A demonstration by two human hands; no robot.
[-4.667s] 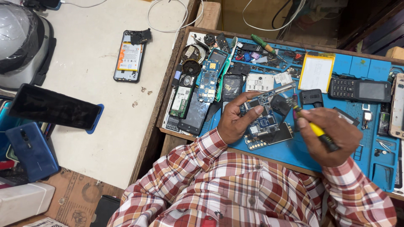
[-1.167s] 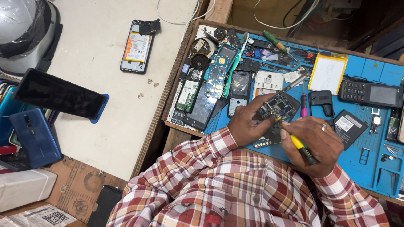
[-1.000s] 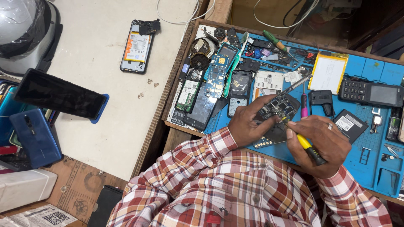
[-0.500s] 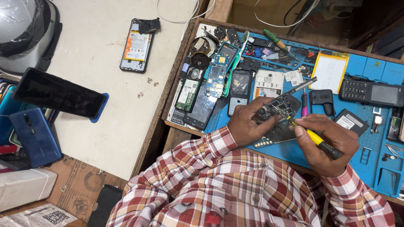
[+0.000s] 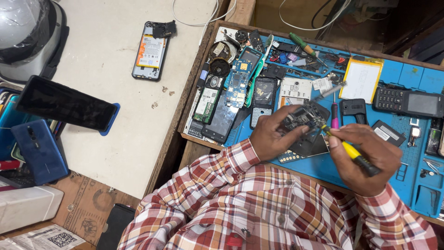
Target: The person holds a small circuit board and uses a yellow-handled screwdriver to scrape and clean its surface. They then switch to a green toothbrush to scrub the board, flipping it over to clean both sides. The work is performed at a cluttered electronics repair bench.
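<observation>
Right hand grips our yellow-handled screwdriver, tip on the small phone circuit board that our left hand pinches above the blue work mat.

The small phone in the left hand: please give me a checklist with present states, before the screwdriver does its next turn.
1. Left hand grips the small phone firmly: ok.
2. Right hand holds the yellow screwdriver securely: ok.
3. Screwdriver tip meets the phone: ok.
4. Tip seated in a screw head: cannot tell, too small.
5. Phone held over the blue mat: ok.
6. Loose screws kept safe: cannot tell.
</observation>
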